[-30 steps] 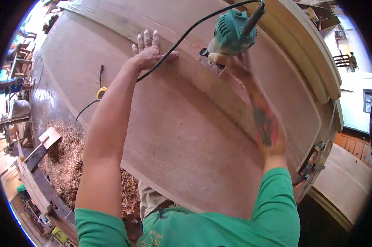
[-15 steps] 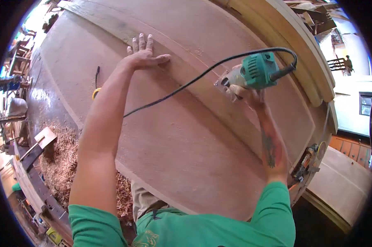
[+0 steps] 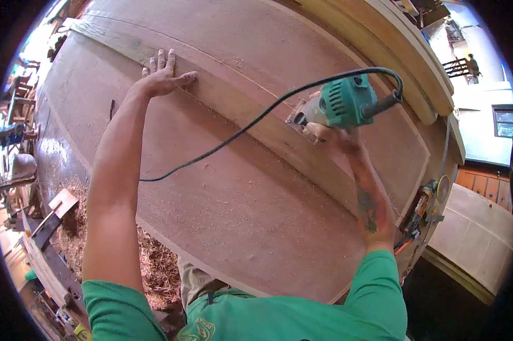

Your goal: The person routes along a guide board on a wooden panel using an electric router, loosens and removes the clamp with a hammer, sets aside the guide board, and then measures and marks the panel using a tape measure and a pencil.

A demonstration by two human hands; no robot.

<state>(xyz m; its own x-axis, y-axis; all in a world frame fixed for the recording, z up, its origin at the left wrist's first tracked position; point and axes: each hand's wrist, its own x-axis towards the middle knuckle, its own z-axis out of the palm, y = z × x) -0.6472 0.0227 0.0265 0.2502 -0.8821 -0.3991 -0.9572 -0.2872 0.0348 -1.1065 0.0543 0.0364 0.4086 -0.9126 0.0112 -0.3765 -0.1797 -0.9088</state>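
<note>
My left hand (image 3: 164,78) lies on a long wooden board (image 3: 233,105), its fingers spread over the board and its thumb out to the side. That board rests across a large wooden panel (image 3: 233,199) dusted with shavings. My right hand (image 3: 330,136) is wrapped around the lower body of a teal trim router (image 3: 347,102), whose base sits on the work right by the board. The tool partly hides my right fingers. From the router's end a dark cord (image 3: 256,119) loops back over the board and panel toward my left forearm.
Thick curved wooden strips (image 3: 404,68) line the panel's far right side. An orange-and-black power tool with a round disc (image 3: 432,199) sits near the right edge. A pile of shavings (image 3: 157,267) lies below left. Another panel (image 3: 475,233) stands at the right.
The view has shifted a little. My left hand appears further left in it, still flat on the board. The router has shifted slightly left with my right hand still around it.
</note>
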